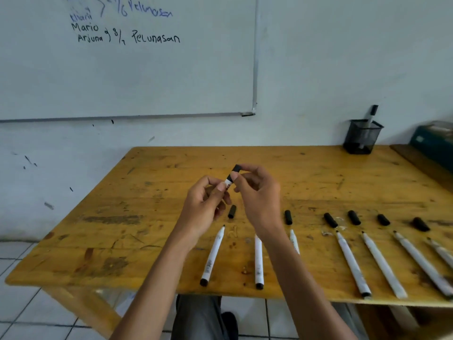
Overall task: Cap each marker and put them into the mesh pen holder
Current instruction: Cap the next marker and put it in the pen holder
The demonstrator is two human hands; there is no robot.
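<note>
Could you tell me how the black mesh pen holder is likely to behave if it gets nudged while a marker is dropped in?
The mesh pen holder is open wire mesh, so probably light and apt to slide on the wooden table. The marker leaning in it rises above the rim, so a knock up high might tip it. Its walls look stiff.

Over the desk (147,217), the left grip (208,200) holds a marker (229,180) tilted upward, and the right grip (259,192) pinches the black cap (235,168) at its upper end. Uncapped markers (212,256) lie in a row along the near edge, with loose caps (232,211) just beyond their tips. At the far right, one capped marker (371,116) stands in the mesh pen holder (361,138).
</note>
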